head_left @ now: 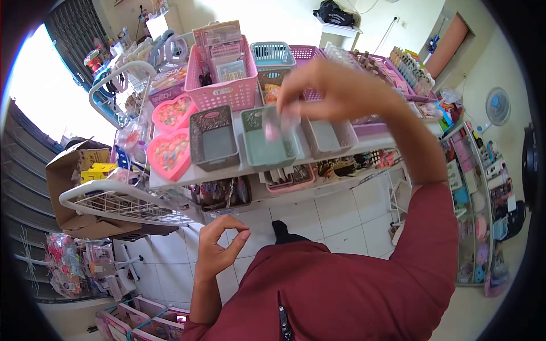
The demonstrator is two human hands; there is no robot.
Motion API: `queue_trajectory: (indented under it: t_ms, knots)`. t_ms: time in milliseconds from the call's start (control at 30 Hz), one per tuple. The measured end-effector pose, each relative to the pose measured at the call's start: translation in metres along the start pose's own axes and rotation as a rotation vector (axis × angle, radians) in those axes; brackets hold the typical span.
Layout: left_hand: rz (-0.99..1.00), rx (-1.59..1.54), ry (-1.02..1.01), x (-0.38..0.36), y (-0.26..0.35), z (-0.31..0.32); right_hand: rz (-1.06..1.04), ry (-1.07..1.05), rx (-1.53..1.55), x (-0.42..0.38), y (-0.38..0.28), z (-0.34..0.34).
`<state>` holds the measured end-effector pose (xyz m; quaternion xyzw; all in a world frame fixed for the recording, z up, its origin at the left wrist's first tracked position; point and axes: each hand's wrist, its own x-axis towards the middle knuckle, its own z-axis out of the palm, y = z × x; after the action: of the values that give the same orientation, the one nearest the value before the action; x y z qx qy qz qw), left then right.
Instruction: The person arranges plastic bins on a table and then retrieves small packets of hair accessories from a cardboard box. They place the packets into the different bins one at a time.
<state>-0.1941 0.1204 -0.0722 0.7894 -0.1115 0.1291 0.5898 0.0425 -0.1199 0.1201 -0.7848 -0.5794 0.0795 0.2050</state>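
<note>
My right hand (318, 94) reaches over the front row of small baskets on the white table. Its fingers are closed on a small clear-and-pink packet (273, 128), smeared by motion, so its exact kind does not show. The packet hangs above the pale green basket (267, 161). To the left of that basket stands a dark grey basket (213, 162), and to its right a light grey basket (333, 149). Low in front of my body, away from the table, my left hand (219, 250) curls thumb and forefinger into a ring with nothing visible in it.
Two pink heart-shaped boxes (169, 153) lie at the table's left end, beside a white wire rack (125, 196). Behind stand a pink basket (224, 94) and a blue basket (273, 54). A lower shelf holds more goods. An open cardboard box (74, 170) is at left.
</note>
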Motion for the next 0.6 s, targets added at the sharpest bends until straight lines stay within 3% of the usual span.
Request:
queue_trajectory:
  t_ms: [100,233,333,500,567,600]
  knots:
    - [-0.018,0.062,0.027,0.019,-0.007,0.011,0.007,0.053,-0.042,0.013,0.082,-0.047]
    - [-0.053,0.103,0.132,0.037,-0.016,0.028,0.054,0.058,-0.053,0.03,0.147,-0.059]
    - [0.037,0.177,0.191,0.048,-0.009,0.035,-0.031,-0.151,-0.018,0.028,0.154,-0.055]
    - [0.12,0.203,0.236,0.071,-0.001,0.035,-0.005,-0.295,0.075,-0.006,0.144,-0.037]
    - [0.335,0.416,0.207,0.092,0.005,0.036,0.037,-0.39,0.141,-0.016,0.152,-0.022]
    - [0.34,0.445,0.219,0.099,0.007,0.04,0.03,-0.453,0.051,-0.018,0.149,-0.018]
